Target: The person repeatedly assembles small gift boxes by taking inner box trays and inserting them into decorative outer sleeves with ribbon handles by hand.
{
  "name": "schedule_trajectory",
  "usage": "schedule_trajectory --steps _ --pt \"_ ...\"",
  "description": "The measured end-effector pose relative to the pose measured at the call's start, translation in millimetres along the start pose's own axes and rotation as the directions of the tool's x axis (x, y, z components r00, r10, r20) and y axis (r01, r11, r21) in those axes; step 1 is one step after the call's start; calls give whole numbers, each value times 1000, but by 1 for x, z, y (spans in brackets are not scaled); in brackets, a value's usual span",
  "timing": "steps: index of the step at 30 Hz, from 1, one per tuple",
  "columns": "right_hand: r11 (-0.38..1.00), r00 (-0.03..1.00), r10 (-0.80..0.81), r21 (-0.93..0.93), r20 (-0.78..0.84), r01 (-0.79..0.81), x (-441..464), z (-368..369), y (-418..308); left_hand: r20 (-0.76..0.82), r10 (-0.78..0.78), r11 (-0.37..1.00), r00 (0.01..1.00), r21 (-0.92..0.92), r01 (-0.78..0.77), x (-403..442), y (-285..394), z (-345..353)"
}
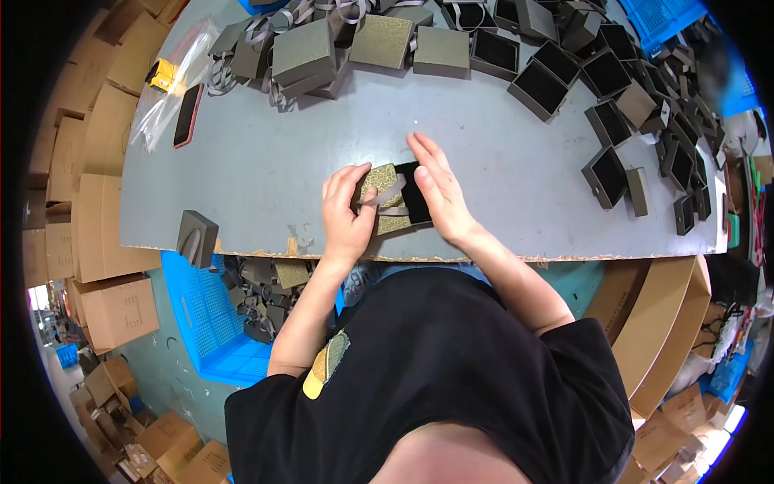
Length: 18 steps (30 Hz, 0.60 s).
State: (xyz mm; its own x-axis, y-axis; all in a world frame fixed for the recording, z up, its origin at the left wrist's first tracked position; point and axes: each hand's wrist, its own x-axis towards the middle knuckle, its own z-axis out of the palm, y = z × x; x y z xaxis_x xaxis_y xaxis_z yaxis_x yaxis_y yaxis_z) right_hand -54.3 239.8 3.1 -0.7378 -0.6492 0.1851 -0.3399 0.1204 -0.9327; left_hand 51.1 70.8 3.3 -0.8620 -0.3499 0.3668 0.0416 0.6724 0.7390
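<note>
Near the table's front edge lies a small gold-patterned box (385, 179) with a grey ribbon (393, 211) across it. A black-lined box part (414, 194) adjoins it on the right. My left hand (349, 211) grips the gold box from the left, its thumb on the ribbon and its fingers along the far side. My right hand (439, 189) lies against the right side of the black-lined part, fingers stretched out and pointing away from me.
Closed boxes with ribbons (302, 52) and open black-lined boxes (542, 85) crowd the table's far and right sides. A phone (188, 115) lies at left, and a dark box (197, 239) stands at the front-left edge. Below is a blue crate (197, 323).
</note>
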Motion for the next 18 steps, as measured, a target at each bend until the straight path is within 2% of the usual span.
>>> schedule_trajectory --steps 2,5,8,10,12,15,16,17,18 --pt "996 996 -48 73 -77 54 1 6 1 2 -43 999 999 13 43 0 -3 1" --pt "990 988 -121 64 -94 127 2 9 4 39 -54 999 998 8 54 0 4 -1" --pt "981 990 -140 133 -29 143 -12 34 2 204 99 995 974 -32 -95 1 19 0" --pt "947 996 -79 308 -35 86 -12 34 -10 227 114 993 967 -31 -110 -3 18 -6" --pt "813 994 17 581 -104 47 -10 42 -7 351 102 994 931 10 -113 -1 26 -21" --pt "969 995 2 247 104 -28 4 13 -16 524 -84 960 847 270 -72 -1 44 -54" --pt "993 994 -103 -58 -17 102 13 -10 -21 573 -167 916 803 392 -89 1 49 -76" --pt "912 966 -237 -367 -107 183 23 -37 -18 607 -257 857 752 503 -114 0 51 -103" --pt "756 909 -381 -623 -169 201 35 -67 0 614 -352 829 706 555 -70 -3 48 -130"
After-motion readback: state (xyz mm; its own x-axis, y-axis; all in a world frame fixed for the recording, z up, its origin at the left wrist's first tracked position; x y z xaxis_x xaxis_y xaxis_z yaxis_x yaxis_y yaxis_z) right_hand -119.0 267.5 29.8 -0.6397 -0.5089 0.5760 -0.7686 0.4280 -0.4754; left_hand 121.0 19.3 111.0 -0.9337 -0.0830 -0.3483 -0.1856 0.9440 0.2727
